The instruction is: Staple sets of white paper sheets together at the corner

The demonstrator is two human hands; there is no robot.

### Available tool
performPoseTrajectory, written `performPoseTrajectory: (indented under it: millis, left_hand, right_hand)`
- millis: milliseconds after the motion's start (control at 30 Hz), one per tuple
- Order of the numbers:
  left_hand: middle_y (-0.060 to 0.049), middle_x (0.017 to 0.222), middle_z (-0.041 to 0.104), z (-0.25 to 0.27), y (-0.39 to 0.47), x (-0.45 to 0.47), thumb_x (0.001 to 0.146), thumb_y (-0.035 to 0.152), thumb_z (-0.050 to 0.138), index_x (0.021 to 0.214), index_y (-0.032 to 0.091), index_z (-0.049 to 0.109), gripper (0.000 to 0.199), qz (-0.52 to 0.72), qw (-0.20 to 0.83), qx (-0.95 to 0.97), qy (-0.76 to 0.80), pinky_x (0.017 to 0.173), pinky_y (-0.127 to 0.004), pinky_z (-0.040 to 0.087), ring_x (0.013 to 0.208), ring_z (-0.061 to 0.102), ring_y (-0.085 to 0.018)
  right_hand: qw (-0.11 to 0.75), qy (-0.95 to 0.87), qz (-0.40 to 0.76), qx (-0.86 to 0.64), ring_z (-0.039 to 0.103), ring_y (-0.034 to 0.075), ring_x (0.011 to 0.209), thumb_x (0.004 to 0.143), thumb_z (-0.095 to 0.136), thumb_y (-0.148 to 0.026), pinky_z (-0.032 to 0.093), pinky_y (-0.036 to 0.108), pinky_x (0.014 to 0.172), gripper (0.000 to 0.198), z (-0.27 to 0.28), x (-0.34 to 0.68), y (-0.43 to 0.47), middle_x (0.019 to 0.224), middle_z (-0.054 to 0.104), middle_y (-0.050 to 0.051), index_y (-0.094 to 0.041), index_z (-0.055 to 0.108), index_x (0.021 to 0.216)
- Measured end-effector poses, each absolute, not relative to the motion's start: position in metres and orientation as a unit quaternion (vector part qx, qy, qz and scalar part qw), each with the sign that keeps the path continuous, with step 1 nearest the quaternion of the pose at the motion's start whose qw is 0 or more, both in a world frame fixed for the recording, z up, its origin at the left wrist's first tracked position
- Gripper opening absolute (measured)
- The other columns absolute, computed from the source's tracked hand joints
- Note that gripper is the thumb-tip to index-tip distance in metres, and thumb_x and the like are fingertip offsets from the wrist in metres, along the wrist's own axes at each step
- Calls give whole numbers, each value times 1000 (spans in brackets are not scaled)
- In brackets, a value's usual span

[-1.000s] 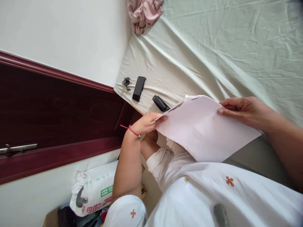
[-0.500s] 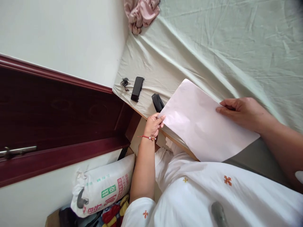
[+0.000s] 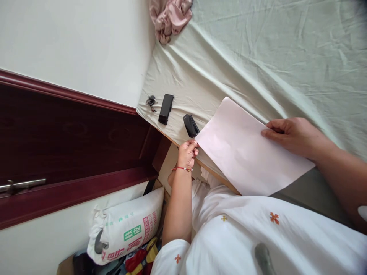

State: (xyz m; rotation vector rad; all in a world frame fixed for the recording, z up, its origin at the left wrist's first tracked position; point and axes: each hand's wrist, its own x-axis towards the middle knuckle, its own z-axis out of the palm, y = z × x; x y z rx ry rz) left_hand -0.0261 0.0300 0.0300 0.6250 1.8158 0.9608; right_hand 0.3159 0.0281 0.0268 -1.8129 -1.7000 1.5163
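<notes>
A white sheet of paper is stretched between my two hands over the bed's near edge. My left hand pinches its left corner between thumb and fingers. At the upper right edge, my right hand grips the sheet, thumb on top and the other fingers partly hidden. Just beyond my left hand a black stapler lies on the sheet-covered bed, its near end close to the paper's corner. Further left is a black oblong object, perhaps a phone or case, beside a small bunch of keys.
The bed has a pale green, wrinkled cover, with pink cloth bunched at its far corner. To the left stands a dark red door with a metal handle. A printed white sack rests low beside my left arm.
My left hand has shifted slightly, its fingers now nearer the very tip of the paper's corner. The left part of the sheet lies flatter. My right hand has stayed in place.
</notes>
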Motion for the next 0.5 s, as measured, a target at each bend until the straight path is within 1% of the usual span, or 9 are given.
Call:
performPoseTrajectory:
  millis: [167,367,500]
  left_hand:
    - [2,61,62,27,31,-27,62,26,84,76,14,58,32,414,464,257,739,39,-16,17,38,45,-2]
    - [-2,71,71,24,32,-32,67,30,80,83,15,60,30,448,383,303,749,41,-17,19,43,46,-3]
    - [-2,75,71,21,32,-34,66,28,77,86,15,62,28,462,365,317,743,43,-15,24,49,47,-4]
  right_hand:
    - [143,-581,521,-609,59,18,63,90,57,-56,41,31,58,36,25,316,27,68,70,1,-23,71,89]
    - [178,-534,563,-606,57,16,60,89,61,-58,42,29,57,37,26,316,24,69,71,1,-23,72,89]
    - [196,-507,600,-587,56,16,57,83,68,-64,41,29,53,42,22,317,24,68,71,1,-23,72,90]
